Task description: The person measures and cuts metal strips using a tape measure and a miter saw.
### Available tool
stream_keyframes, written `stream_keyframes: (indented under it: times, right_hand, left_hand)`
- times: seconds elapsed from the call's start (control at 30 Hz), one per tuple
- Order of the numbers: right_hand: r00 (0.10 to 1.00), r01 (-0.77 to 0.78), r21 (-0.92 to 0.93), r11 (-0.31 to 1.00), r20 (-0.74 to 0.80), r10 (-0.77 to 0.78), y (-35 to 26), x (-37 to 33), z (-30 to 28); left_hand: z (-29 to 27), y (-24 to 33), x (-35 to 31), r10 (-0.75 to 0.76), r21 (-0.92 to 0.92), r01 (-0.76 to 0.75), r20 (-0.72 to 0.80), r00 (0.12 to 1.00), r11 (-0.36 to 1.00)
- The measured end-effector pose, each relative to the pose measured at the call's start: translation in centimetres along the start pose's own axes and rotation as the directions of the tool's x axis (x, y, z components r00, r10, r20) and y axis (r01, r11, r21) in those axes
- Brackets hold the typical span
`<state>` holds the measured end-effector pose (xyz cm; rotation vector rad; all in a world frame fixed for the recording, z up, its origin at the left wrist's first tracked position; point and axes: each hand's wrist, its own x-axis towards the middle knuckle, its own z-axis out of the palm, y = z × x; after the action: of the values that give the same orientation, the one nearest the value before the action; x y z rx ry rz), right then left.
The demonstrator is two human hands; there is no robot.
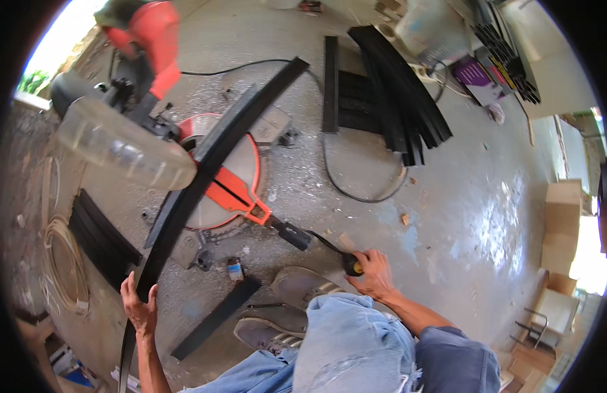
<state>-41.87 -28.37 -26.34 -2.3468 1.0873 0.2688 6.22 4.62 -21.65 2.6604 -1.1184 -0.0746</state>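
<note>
A long black profile strip [234,134] lies slantwise across the base of a red and grey mitre saw [241,196]. My left hand [139,306] is at the strip's near end, fingers spread and thumb apart, apparently touching it. The strip runs on behind that hand toward the lower edge. By my right shoe, my right hand [374,274] is closed around a black and yellow tape measure [351,264]. A dark band reaches from it toward the saw's black handle [292,236]. The saw head [130,134] with its clear guard is raised at the left.
More black strips [398,92] are stacked on the floor beyond the saw; others [100,239] lie at left beside a coiled pale cable [64,262]. A short black piece [215,318] and a small box [235,270] lie near my shoes. A black cord [362,198] loops across the floor.
</note>
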Motion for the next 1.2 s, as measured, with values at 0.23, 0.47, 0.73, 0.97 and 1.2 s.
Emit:
stream_keyframes:
  times: [0.23,0.47,0.73,0.97,1.2]
  right_hand:
    - [0.984,-0.005,0.558,0.83,0.149,-0.094,-5.1,3.1,-7.1]
    - [0.818,0.233,0.833,0.502,0.111,-0.564,-20.4,9.0,-3.5]
    - [0.714,0.038,0.943,0.331,0.206,-0.669,-23.4,11.9,-3.1]
    - [0.783,0.016,0.924,0.381,0.225,-0.58,-23.4,14.5,-3.7]
    - [0.941,0.159,0.965,0.211,-0.083,-0.328,-16.7,23.6,-7.6]
  left_hand:
    - [-2.6,10.2,1.6,0.319,-0.536,-0.192,0.155,0.935,0.822]
    - [-1.4,20.7,0.9,0.272,-0.815,0.31,0.48,0.834,0.49]
    - [-1.7,17.0,1.3,0.134,-0.534,0.009,0.229,0.964,0.845]
    - [-2.9,18.8,4.0,0.346,-0.358,-0.267,0.18,0.921,0.895]
    - [-1.6,12.6,4.6,-0.043,-0.132,0.055,0.096,0.994,0.99]
